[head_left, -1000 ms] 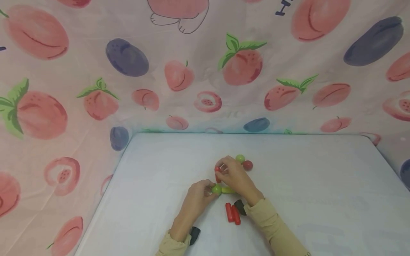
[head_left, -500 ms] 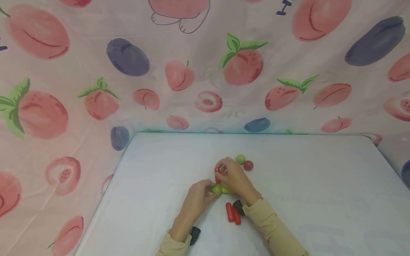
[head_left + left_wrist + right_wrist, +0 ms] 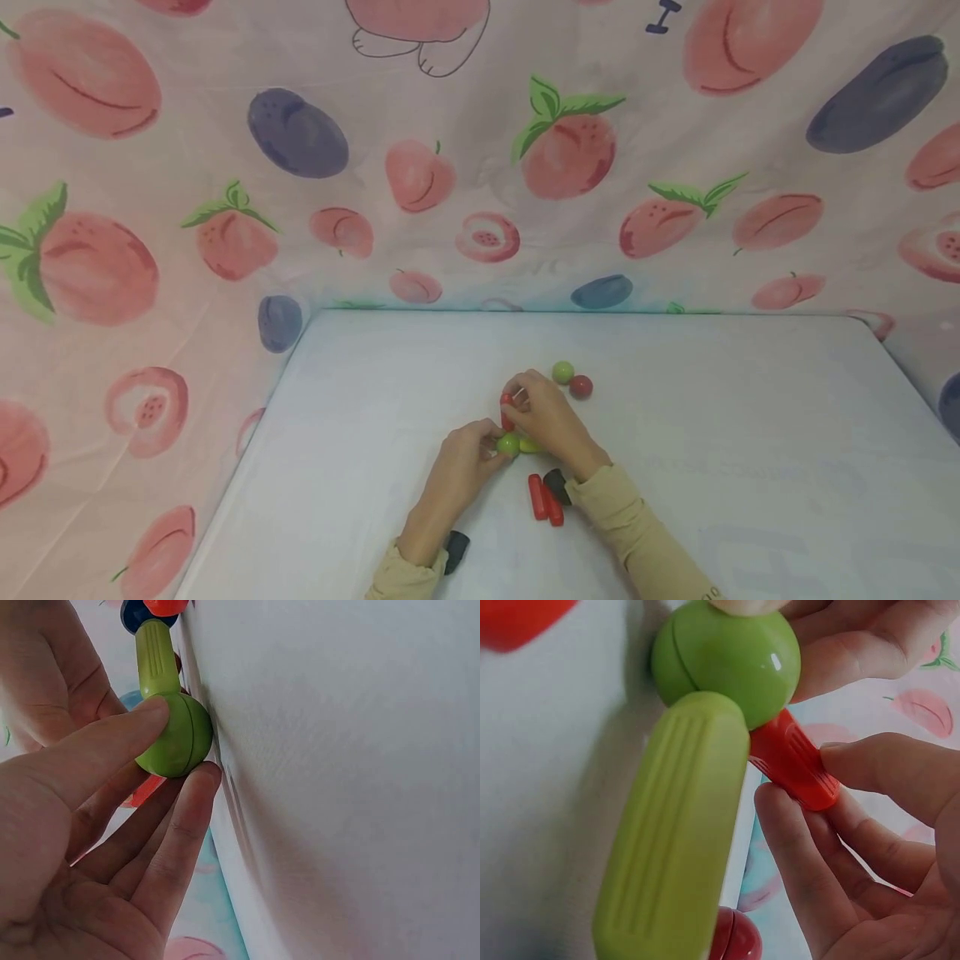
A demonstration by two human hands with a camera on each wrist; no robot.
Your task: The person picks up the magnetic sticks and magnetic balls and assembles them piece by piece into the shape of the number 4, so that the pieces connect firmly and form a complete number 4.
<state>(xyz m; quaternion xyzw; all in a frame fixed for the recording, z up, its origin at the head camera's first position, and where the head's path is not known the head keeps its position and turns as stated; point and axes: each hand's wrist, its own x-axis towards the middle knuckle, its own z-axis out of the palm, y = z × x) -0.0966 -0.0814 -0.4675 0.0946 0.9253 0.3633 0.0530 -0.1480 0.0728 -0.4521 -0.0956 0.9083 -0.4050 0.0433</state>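
My left hand pinches a green ball between thumb and fingers, low over the white table. A ridged yellow-green rod extends from the ball toward the right, with its end against the ball. My right hand pinches a short red rod between thumb and fingertips. Seen from the head, this rod points down at the ball's far side, its lower end right at the ball. In the right wrist view the ball partly hides that end. The right hand covers part of the yellow-green rod in the head view.
Beyond my right hand lie another green ball and a dark red ball. Two red rods lie nearer me, beside a black piece partly behind the right sleeve. Another black piece sits by my left wrist. Fruit-patterned cloth surrounds the table.
My right hand has shifted slightly nearer to me and left, bringing the red rod closer to the green ball. The left hand keeps its hold on the ball, nearly still.
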